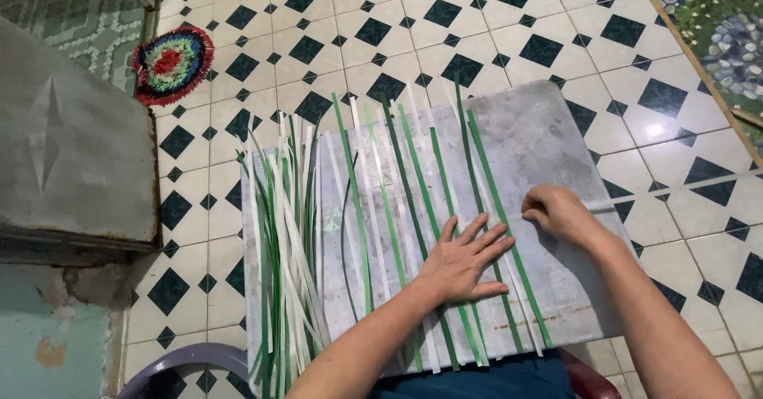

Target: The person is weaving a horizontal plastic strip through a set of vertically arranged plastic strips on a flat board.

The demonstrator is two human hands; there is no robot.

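Observation:
A grey board (540,137) lies on the tiled floor with several green and white strips (397,200) laid side by side along it. My left hand (465,260) lies flat, fingers spread, pressing on the strips near the board's front. My right hand (560,212) is beside it to the right, fingers pinched on a thin white strip (675,188) that runs crosswise to the right over the floor. A loose bundle of green and white strips (286,248) lies on the board's left side.
A round multicoloured mat (171,63) lies on the black-and-white tiled floor at the back left. A grey slab-like block (71,153) stands at left. A rounded grey rim (183,363) shows at the bottom left.

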